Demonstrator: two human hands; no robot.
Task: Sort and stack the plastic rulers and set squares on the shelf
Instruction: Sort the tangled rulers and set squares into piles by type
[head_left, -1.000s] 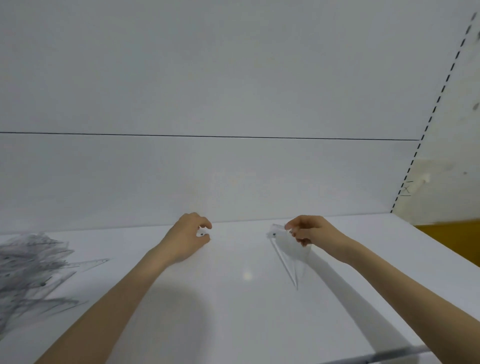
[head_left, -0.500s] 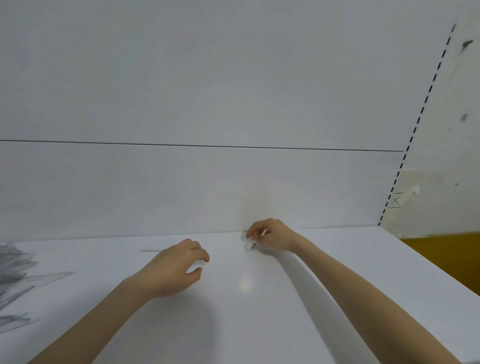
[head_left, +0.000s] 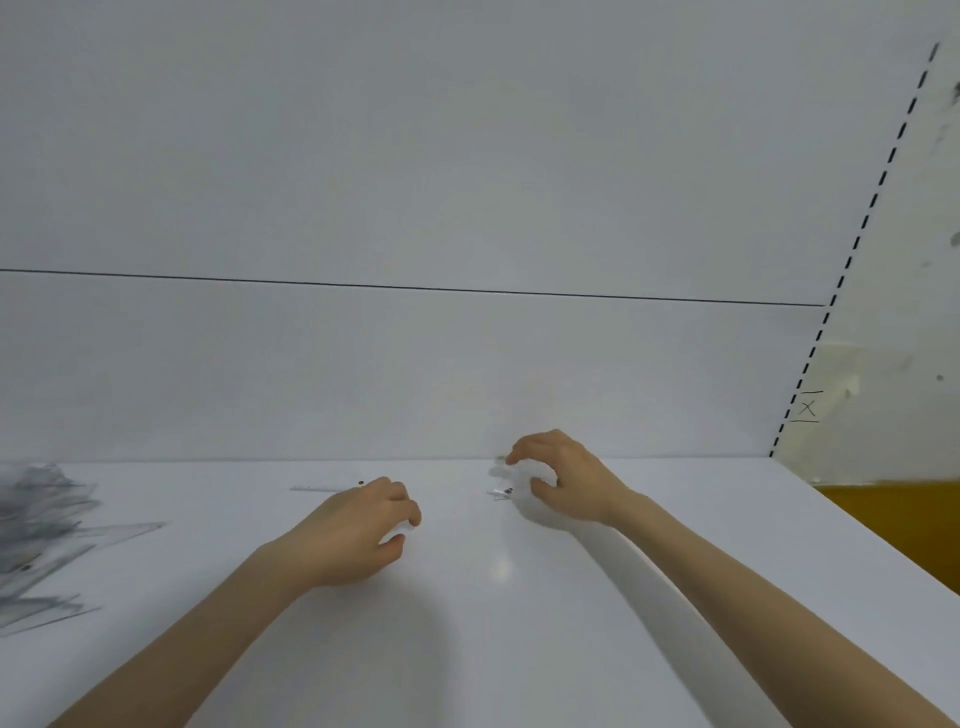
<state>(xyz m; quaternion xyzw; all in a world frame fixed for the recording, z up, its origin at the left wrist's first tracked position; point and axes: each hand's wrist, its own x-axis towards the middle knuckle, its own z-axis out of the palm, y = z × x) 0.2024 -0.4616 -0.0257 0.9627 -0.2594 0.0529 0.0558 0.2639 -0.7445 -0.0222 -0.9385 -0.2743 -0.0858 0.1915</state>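
Note:
My right hand (head_left: 571, 483) is near the back wall of the white shelf (head_left: 519, 649). Its curled fingers and thumb hold a clear set square (head_left: 506, 480), which lies low on the shelf; most of it is hard to make out. My left hand (head_left: 358, 535) rests on the shelf to the left, fingers curled, pinching a small clear plastic piece (head_left: 400, 529) that I cannot identify. A clear ruler (head_left: 319, 488) lies flat just behind the left hand.
A loose heap of clear rulers and set squares (head_left: 36, 535) spreads over the shelf's left end. The back panel (head_left: 467, 364) rises right behind the hands. The shelf's right edge (head_left: 883, 545) drops to an orange floor.
My right hand has carried the set square left and back to the wall and lowered it. My left hand has drawn slightly toward me, uncovering the ruler behind it.

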